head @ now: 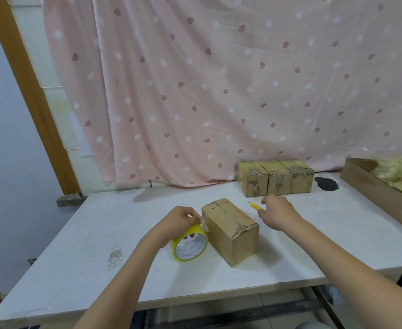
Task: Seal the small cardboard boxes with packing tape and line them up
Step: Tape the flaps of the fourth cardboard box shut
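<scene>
A small cardboard box (231,230) lies on its side in the middle of the white table (81,233). My left hand (178,222) grips a yellow roll of packing tape (189,244) standing on edge against the box's left side. A strip of tape runs from the roll onto the box. My right hand (277,213) is just right of the box, fingers curled round the handle of a yellow knife (253,205) whose tip points away to the left. Three taped boxes (276,180) stand side by side in a row at the back of the table.
A pink patterned curtain (219,91) hangs behind the table. A long wooden tray (373,188) with yellowish packing material runs along the right edge. A dark patch (327,183) marks the table beside the row of boxes. The table's front edge is near my forearms.
</scene>
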The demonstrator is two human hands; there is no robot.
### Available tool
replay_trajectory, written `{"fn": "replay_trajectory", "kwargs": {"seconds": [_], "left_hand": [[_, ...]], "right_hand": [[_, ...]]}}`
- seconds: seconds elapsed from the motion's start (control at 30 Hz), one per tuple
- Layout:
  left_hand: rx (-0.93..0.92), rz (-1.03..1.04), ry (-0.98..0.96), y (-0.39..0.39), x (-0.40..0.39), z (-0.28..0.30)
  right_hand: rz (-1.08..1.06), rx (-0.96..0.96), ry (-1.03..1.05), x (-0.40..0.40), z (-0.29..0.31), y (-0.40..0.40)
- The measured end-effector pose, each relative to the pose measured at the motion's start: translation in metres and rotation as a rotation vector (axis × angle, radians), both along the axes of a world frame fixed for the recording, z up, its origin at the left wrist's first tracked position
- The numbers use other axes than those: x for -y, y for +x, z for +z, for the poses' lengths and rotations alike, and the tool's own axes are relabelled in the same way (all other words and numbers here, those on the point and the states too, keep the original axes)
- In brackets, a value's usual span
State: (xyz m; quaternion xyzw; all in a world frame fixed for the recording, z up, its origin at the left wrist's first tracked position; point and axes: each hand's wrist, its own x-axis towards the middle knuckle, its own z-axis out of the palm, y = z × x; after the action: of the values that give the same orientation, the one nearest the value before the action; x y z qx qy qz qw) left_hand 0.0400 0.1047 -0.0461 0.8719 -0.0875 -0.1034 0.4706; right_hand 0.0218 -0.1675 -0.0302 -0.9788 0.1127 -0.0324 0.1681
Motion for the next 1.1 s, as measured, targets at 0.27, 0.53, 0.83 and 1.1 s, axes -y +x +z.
{"fn": "replay_trajectory", "kwargs": {"seconds": [0.27, 0.53, 0.83, 1.1], "left_hand": [[0.014, 0.031, 0.008, -0.002, 0.005, -0.001], [0.031, 0.054, 0.002, -0.002, 0.004, -0.003], [0.029, 0.052, 0.015, -0.003, 0.007, -0.003], [0.019, 0.050, -0.014, -0.011, 0.002, 0.004]], "right_hand": [[-0.066, 0.028, -0.037, 0.009, -0.049, 0.007], [-0.064, 0.074, -0.057, 0.002, -0.047, 0.005], [0.318, 0.378, 0.094, -0.083, 0.031, -0.008], [0.417, 0.054, -0.103, -0.104, -0.006, 0.000]]}}
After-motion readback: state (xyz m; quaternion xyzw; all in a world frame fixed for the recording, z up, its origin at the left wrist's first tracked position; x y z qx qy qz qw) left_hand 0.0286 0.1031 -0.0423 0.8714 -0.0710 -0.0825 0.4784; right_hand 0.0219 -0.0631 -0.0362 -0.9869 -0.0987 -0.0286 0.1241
